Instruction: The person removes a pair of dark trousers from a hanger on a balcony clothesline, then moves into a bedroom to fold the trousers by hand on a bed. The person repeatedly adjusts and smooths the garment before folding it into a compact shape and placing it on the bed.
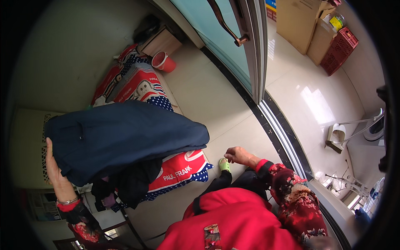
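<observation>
A folded dark blue garment (128, 134) with a small zipped pocket is held out over the bed at the left. My left hand (56, 168) grips its far left end, thumb showing at the edge and the other fingers hidden beneath. My right hand (236, 155) is off the garment, above the floor near my body, with its fingers curled; whether anything small is between them cannot be told. Below the garment lie a black cloth (134, 184) and other dark clothes, on a red bedspread (178, 168) with lettering and a blue dotted border.
A red bucket (168, 64) stands beside a wooden cabinet (161, 42) past the bed. The glass sliding door's frame (257, 62) and floor track lie to the right. Beyond are cardboard boxes (293, 25), a red plastic crate (339, 51) and a dustpan (337, 136).
</observation>
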`<state>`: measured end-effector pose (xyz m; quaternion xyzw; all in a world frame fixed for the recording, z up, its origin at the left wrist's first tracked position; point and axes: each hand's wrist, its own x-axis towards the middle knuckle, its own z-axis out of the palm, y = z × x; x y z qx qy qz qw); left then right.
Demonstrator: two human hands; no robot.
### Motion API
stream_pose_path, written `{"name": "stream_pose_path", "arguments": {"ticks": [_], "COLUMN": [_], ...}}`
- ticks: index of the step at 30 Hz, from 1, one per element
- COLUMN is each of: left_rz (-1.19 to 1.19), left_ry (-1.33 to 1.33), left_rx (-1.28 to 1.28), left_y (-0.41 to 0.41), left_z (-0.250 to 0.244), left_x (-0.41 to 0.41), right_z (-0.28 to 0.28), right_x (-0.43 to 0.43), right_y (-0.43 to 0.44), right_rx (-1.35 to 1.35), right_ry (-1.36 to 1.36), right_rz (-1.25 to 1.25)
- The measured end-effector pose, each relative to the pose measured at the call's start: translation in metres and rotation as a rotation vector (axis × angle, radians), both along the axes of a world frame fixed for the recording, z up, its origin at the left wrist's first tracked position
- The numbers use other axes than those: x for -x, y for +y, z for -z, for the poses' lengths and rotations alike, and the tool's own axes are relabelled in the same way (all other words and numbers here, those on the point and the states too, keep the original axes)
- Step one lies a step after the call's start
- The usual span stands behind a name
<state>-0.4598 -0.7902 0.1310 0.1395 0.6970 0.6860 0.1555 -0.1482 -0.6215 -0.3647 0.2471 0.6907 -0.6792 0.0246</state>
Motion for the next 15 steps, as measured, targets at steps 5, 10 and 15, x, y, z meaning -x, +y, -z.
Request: {"name": "stream_pose_path", "arguments": {"ticks": [5,10,15], "left_rz": [0.098,0.206,0.048], "left_ry": [0.645,1.278,1.215], "left_rx": [0.536,0.761,0.693], "left_y": [-0.036,-0.062,-0.083], "left_z": [-0.029,-0.024,-0.016], "left_x": [-0.018,-0.07,-0.073], "right_z": [-0.005,-0.003,0.028], "right_x": [0.039,0.069,0.085], "right_y": [-0.014,0.007,-0.002], "right_rx": [0.741,1.494,1.436], "right_ry": [0.006,0.19,0.454], "right_rz": [0.09,0.405,0.645]}}
